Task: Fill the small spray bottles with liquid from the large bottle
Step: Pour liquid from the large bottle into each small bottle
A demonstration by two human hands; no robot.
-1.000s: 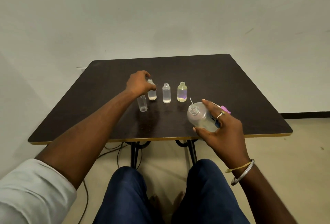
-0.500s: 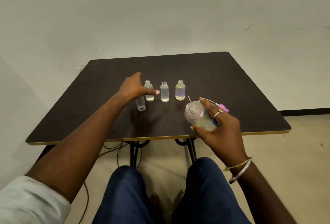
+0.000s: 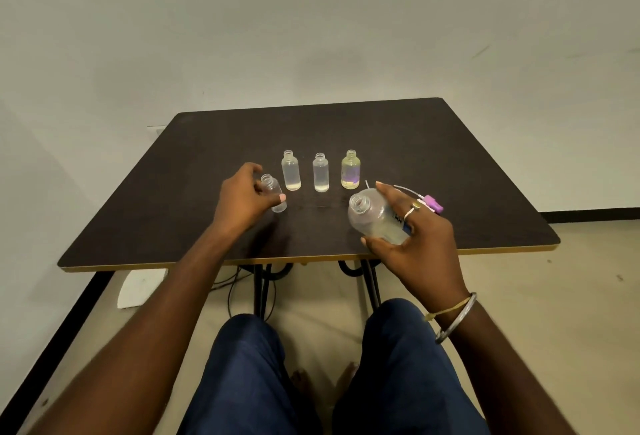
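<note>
My right hand (image 3: 420, 244) holds the large clear bottle (image 3: 372, 218), uncapped and tilted with its mouth toward the left, over the table's near edge. My left hand (image 3: 240, 200) is closed around a small empty bottle (image 3: 273, 192) that stands on the dark table (image 3: 433, 157). Behind it stand three more small open bottles in a row: a clear one (image 3: 291, 171) with a little liquid at the bottom, a clear one (image 3: 321, 173), and a yellowish one (image 3: 350, 170).
A pink spray cap with a white tube (image 3: 431, 201) lies on the table behind my right hand. Table legs and cables (image 3: 235, 282) are under the table in front of my knees. A wall stands behind the table.
My left hand left the back-row bottle, came nearer and closed on the small empty bottle. The right hand keeps the large bottle in about the same place.
</note>
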